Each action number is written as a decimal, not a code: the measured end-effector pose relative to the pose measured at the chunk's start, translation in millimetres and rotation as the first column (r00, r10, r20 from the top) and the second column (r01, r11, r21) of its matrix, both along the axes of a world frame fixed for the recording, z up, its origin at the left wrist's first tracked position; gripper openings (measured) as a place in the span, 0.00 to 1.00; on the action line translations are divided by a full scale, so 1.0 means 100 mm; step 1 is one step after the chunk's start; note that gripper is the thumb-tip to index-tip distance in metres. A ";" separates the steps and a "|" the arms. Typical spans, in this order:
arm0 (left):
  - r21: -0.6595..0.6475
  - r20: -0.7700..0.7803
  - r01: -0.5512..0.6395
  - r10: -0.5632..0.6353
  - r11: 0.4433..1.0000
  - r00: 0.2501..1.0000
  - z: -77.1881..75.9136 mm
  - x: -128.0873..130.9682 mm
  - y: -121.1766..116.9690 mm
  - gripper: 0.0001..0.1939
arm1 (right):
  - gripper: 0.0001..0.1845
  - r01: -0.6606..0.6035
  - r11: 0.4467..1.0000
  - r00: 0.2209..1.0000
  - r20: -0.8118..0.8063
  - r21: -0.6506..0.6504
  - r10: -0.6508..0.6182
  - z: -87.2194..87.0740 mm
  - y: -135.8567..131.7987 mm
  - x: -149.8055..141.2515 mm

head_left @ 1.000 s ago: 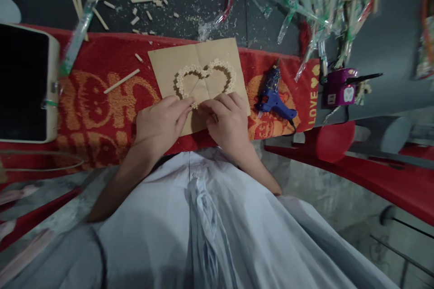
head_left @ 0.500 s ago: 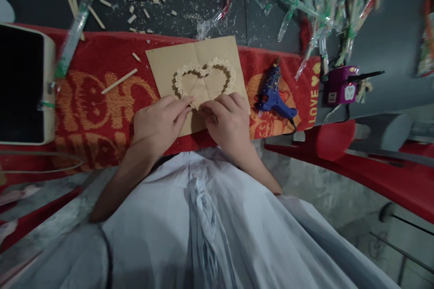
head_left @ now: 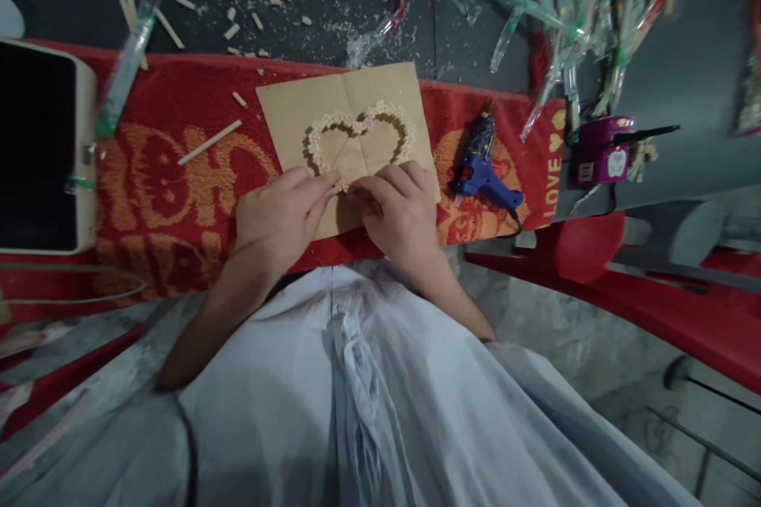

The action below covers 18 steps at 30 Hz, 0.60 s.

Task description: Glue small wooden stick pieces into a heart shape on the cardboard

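One red towel (head_left: 190, 87) lines the near edge of a dark table (head_left: 683, 87) above grey floor (head_left: 535, 333). Past the towel's far right corner bunch clear sleeves (head_left: 586, 0), some holding pale sticks. Mid-towel, on brown card (head_left: 294, 103), sits a knobbly, cream heart outline (head_left: 409, 133); the left hand (head_left: 282, 214) and right hand (head_left: 401, 214) bend fingers at its lower tip, grasp impossible to tell.

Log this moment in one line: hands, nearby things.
left hand: at heart outline, lower left | right hand: at its lower right | grips: unclear | heart outline: on brown paper | glue gun: on red towel
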State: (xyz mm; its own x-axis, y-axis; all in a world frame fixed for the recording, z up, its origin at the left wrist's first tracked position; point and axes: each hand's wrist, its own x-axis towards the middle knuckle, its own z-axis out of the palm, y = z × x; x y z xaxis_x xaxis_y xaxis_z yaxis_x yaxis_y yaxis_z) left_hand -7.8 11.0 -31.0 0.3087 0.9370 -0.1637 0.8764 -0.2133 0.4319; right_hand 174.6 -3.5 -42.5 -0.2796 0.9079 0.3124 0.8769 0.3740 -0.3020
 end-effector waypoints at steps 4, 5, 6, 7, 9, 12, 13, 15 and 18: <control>0.012 0.007 0.000 -0.001 1.000 1.000 -0.01 0.00 0.00 0.19 | 0.11 -0.009 0.997 1.000 -0.004 0.078 0.009 -0.02 0.00 -0.01; 0.022 0.009 0.001 -0.001 1.000 1.000 -0.01 0.00 0.00 0.19 | 0.11 -0.007 0.996 1.000 0.004 0.088 0.007 -0.02 0.00 -0.01; 0.034 0.011 0.000 0.000 0.999 1.000 -0.02 0.00 0.00 0.19 | 0.11 -0.005 0.995 1.000 0.010 0.096 0.004 -0.02 0.00 -0.01; 0.043 0.012 -0.001 0.000 0.999 1.000 -0.02 0.00 0.00 0.19 | 0.11 -0.003 0.995 1.000 0.014 0.103 0.001 -0.02 0.00 -0.01; 0.056 0.017 -0.005 0.004 0.998 1.000 -0.03 0.00 -0.01 0.19 | 0.11 0.000 0.995 1.000 0.017 0.105 -0.002 -0.02 0.00 -0.01; 0.054 0.035 -0.015 0.014 0.998 0.999 -0.05 0.00 -0.01 0.19 | 0.08 0.001 0.997 1.000 0.010 0.076 -0.001 -0.01 -0.01 0.00; 0.051 0.051 -0.022 0.019 0.998 0.999 -0.05 -0.01 -0.01 0.19 | 0.08 0.001 0.998 1.000 0.006 0.064 -0.001 -0.01 -0.02 0.00; 0.046 0.102 -0.044 0.039 0.998 0.994 -0.07 -0.01 -0.02 0.19 | 0.07 0.008 0.999 1.000 0.001 0.038 -0.008 -0.02 -0.03 0.01; 0.016 0.188 -0.113 0.108 0.993 0.976 -0.10 -0.04 -0.03 0.20 | 0.08 0.029 1.000 1.000 0.000 0.001 -0.029 -0.02 -0.03 0.01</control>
